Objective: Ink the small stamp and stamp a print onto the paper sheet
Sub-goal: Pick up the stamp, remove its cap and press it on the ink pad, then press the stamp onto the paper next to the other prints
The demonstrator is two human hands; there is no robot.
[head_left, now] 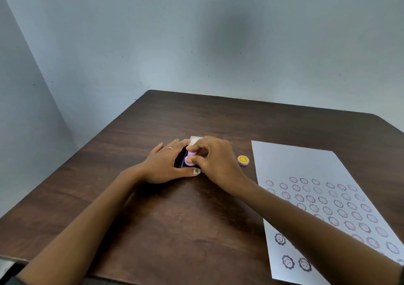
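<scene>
My right hand (213,159) pinches a small lilac stamp (190,158) and holds it down on a purple ink pad (184,163) in the middle of the table. My left hand (167,163) lies flat against the pad's left side, thumb along its front edge, steadying it. A white lid or box edge (195,140) shows just behind the pad. The white paper sheet (306,175) lies to the right, its lower half covered with several purple flower-face prints. Most of the pad is hidden under my hands.
A round lilac cap with a yellow smiley face (243,160) lies between the pad and the sheet. The dark wooden table (175,219) stands in a corner against pale blue walls. My right forearm crosses the sheet's lower left part.
</scene>
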